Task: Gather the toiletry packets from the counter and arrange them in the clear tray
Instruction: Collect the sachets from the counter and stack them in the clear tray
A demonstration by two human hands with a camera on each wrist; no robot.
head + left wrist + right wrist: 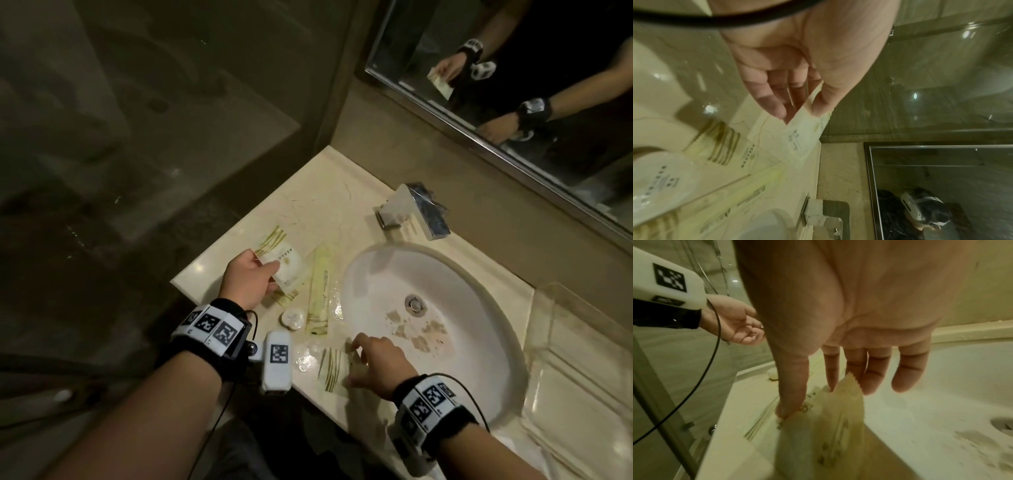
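Our left hand (247, 278) pinches light, floppy packets (286, 270); right hand (378, 359) fingers (792, 386), half spread, pinch a flat slick packet (830, 423) by its edge off the counter (308, 192).

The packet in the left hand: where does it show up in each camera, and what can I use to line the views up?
Head: the packet sits left of centre, pinched by the left hand above the counter.
Left wrist: packet at centre, just below the fingertips.
Right wrist: not visible; only the left hand shows at the left edge.
Shared landmark: the sink, also at and.
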